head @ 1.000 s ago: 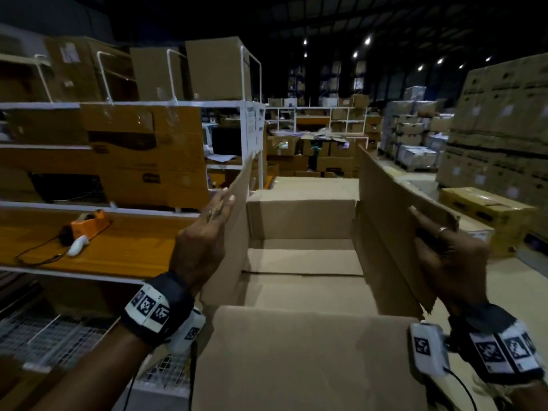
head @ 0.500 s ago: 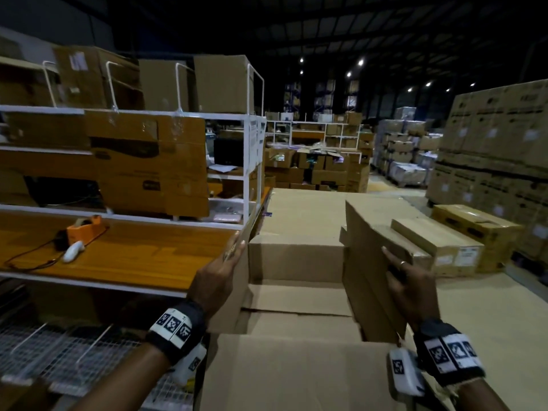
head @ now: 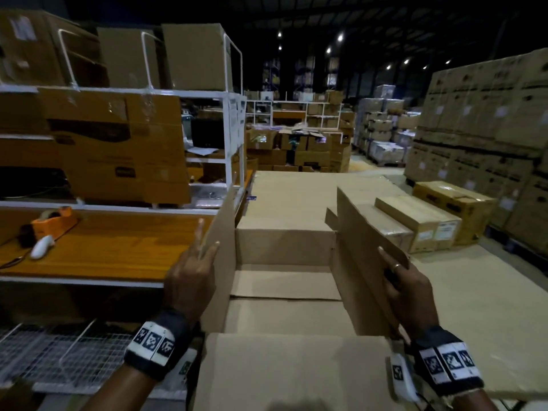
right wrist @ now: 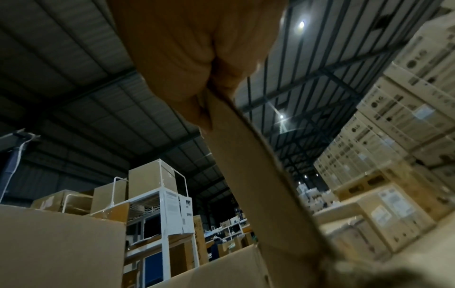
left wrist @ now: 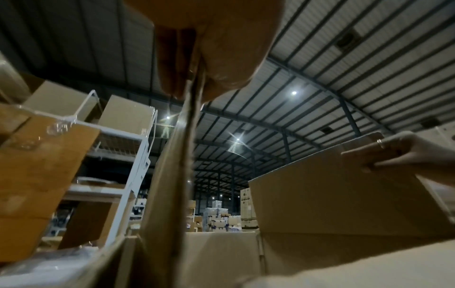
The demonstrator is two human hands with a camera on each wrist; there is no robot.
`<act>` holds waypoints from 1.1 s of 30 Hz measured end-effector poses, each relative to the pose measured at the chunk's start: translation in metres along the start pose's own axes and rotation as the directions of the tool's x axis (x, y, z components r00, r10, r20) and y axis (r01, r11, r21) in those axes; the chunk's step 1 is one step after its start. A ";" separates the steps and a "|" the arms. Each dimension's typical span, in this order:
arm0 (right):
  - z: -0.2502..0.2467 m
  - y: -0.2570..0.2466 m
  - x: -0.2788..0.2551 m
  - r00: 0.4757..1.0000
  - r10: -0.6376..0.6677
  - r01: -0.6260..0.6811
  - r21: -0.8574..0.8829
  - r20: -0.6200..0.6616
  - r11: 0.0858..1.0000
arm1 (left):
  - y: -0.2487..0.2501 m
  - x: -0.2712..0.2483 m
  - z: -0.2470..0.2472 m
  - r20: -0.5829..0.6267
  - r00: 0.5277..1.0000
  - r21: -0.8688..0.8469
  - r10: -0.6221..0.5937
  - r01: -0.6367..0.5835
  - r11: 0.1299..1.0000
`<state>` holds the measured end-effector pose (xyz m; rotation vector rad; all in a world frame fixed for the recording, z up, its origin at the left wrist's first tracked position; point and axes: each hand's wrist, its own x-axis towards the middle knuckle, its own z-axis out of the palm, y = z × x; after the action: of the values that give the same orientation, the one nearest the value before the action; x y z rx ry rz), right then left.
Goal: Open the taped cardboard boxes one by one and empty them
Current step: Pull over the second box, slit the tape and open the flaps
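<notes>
An open brown cardboard box [head: 284,295] stands right in front of me, and only its bare bottom flaps show inside. My left hand [head: 204,247] pinches the top edge of the upright left flap [head: 225,262], thumb inside and fingers outside. In the left wrist view that flap [left wrist: 182,175] runs edge-on between the fingers of the left hand [left wrist: 197,78]. My right hand [head: 396,269] grips the right flap [head: 361,250], which leans outward, thumb on its inner face. The right wrist view shows the right hand [right wrist: 204,93] on the right flap [right wrist: 246,175]. The near flap [head: 296,372] lies folded toward me.
A white rack [head: 231,129] loaded with cartons stands at the left. On its orange shelf [head: 118,250] lie a tape dispenser [head: 53,221] and a white handheld device [head: 41,246]. Closed cartons [head: 421,223] sit at the right, with a tall wall of stacked boxes [head: 489,129] behind them.
Both hands keep their hold on the flaps. The box and flaps sit lower in view than a second ago, and the right flap leans further outward.
</notes>
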<state>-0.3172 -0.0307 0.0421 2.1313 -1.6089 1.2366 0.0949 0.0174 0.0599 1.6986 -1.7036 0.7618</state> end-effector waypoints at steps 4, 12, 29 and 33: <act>-0.023 -0.015 -0.002 0.998 0.062 -0.052 -0.350 0.015 0.935 | 0.000 -0.003 -0.018 -0.015 0.995 0.213 -0.095 0.096 0.972; -0.024 -0.058 -0.009 0.976 -0.213 0.197 -0.563 0.039 0.803 | 0.026 -0.007 -0.011 0.310 0.949 0.383 -0.054 -0.073 0.921; 0.048 0.032 -0.013 0.579 0.371 -0.082 -0.401 0.726 0.912 | -0.009 -0.030 0.078 0.740 0.637 0.274 -0.217 0.010 0.962; 0.044 0.040 -0.010 0.576 0.367 -0.140 -0.354 0.730 0.925 | -0.018 -0.029 0.078 0.748 0.644 0.163 -0.159 0.055 0.985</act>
<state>-0.3306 -0.0659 -0.0053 2.4627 -2.3100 -0.0144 0.1108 -0.0237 -0.0131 2.4044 -2.0727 0.0457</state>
